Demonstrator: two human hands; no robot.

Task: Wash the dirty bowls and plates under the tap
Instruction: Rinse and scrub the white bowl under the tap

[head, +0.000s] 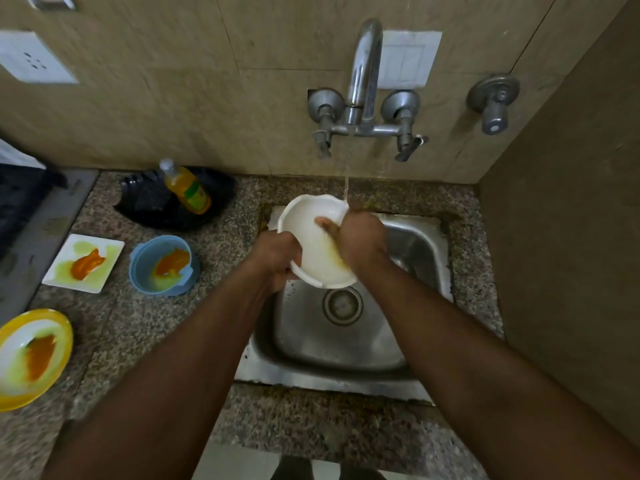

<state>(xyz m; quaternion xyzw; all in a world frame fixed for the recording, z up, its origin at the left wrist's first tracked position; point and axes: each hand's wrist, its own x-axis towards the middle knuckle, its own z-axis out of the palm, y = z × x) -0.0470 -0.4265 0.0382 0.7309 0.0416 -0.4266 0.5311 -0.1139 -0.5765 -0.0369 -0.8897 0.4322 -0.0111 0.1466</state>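
A white bowl [311, 237] is tilted over the steel sink [332, 341], right under the running tap [363, 74]. My left hand [277, 258] grips the bowl's near left rim. My right hand [360, 240] lies inside the bowl with its fingers flat on the surface, beside an orange smear. The thin water stream lands at the bowl's far rim by my right hand. On the counter to the left wait a square white plate [83, 263], a blue bowl [162, 265] and a yellow-rimmed bowl [33, 355], all smeared with orange and yellow sauce.
A yellow dish soap bottle [187, 188] lies in a black pan [173, 202] at the back of the granite counter [114, 334]. A second valve [493, 102] sticks out of the tiled wall on the right. A side wall closes the right edge.
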